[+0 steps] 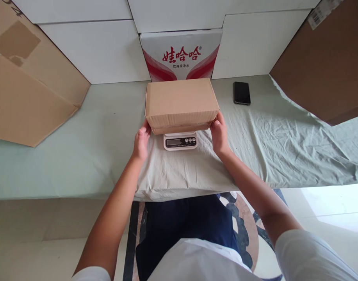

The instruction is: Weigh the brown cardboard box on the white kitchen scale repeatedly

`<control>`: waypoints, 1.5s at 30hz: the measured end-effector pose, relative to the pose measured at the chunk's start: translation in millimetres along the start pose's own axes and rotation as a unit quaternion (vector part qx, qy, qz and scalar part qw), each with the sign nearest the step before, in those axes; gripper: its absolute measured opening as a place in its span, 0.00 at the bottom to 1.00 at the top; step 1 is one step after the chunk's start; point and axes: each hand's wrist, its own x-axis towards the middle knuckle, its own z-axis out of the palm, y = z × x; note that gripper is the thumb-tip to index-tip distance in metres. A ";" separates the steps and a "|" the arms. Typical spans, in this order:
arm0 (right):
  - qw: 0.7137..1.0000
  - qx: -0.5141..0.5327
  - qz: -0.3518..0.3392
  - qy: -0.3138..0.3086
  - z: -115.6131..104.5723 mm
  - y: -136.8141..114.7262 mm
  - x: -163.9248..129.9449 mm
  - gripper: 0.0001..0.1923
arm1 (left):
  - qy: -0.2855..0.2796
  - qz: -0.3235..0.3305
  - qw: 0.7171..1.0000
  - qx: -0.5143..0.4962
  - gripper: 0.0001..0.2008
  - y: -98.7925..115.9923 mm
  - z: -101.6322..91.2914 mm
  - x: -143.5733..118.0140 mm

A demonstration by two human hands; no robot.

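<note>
Head view, box: a closed brown cardboard box [181, 103] is sitting on a small white scale [180, 141], covering its platform and overhanging it on both sides; only the scale's front strip with the display and buttons is showing below the box's near edge.
Head view, left hand: the left hand [142, 141] is resting against the box's near left corner, fingers curled together and the thumb touching the lower edge; it is pressing on the side rather than wrapping around anything.
Head view, right hand: the right hand [219, 132] is lying against the box's near right corner, fingers held together along the side wall, thumb at the lower edge.
Head view, worktop: the scale is standing on a worktop [79, 156] draped in a pale green, wrinkled cloth, near its front edge.
Head view, phone: a dark phone [241, 93] is lying flat on the cloth, to the right of the box and well apart from it.
Head view, behind: a white carton with red lettering [181, 54] is standing just behind the box, among plain white cartons.
Head view, sides: large brown cardboard sheets are leaning in at the far left [29, 78] and far right [322, 62].
</note>
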 end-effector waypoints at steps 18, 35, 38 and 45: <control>0.990 0.087 0.070 0.085 -3.8 -14.6 3.7 0.39 | 0.030 0.047 0.998 -0.002 0.44 -0.5 -10.0 5.9; 0.995 0.069 0.053 0.055 2.1 -20.0 -1.0 0.35 | 0.037 0.034 0.999 -0.006 0.46 2.8 -4.8 5.6; 0.994 0.077 0.056 0.059 4.9 -23.0 -2.8 0.35 | 0.031 0.039 0.999 -0.011 0.45 2.4 -5.1 5.7; 0.994 0.068 0.053 0.061 1.0 -14.2 -0.4 0.35 | 0.029 0.032 0.999 -0.010 0.45 -0.1 -5.1 6.0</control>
